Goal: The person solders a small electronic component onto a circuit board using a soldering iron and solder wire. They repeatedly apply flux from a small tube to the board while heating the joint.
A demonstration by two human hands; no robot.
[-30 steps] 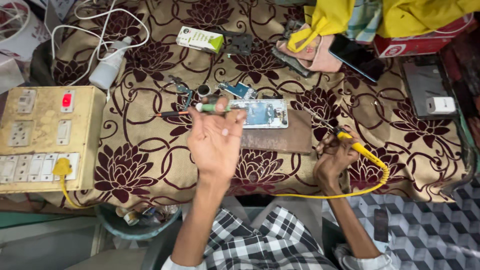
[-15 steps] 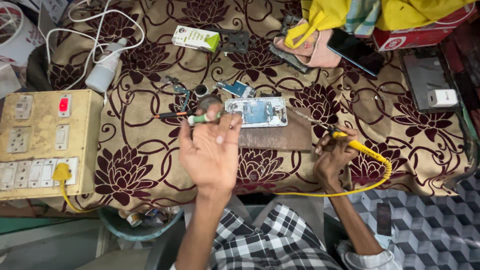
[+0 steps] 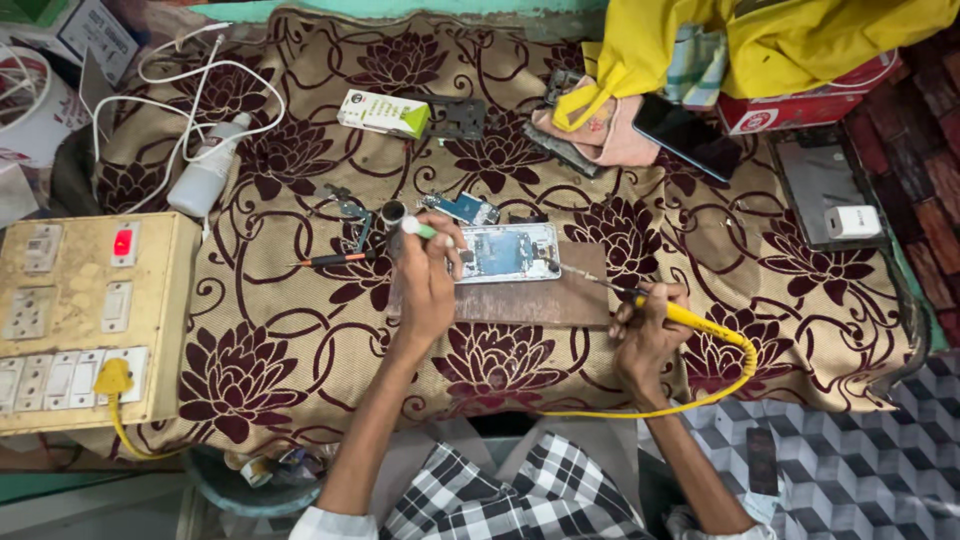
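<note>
The work surface is a table covered by a beige cloth (image 3: 300,330) patterned with large maroon flowers, its front edge hanging toward the person's checked shirt. Beyond the right edge the floor shows a tile pattern of grey and white cubes.

Near the middle lies a wooden board (image 3: 545,295), and on its far edge rests an opened phone (image 3: 505,252), its blue and white insides facing up. The left hand (image 3: 425,285) is closed around a small white and green tube (image 3: 420,228), just beside the phone's left end. The right hand (image 3: 645,335) grips a soldering iron (image 3: 640,297) with a yellow handle; its thin tip points left toward the phone's right end, and its yellow cable loops back across the cloth.

At the left edge sits a yellowed switchboard (image 3: 90,320) with a red lit switch and a yellow plug. Behind it lie a white bottle (image 3: 205,175) and white cables. Further back are a small white and green box (image 3: 383,113), a dark phone (image 3: 685,135) on pink cloth, and a yellow garment (image 3: 780,35).
</note>
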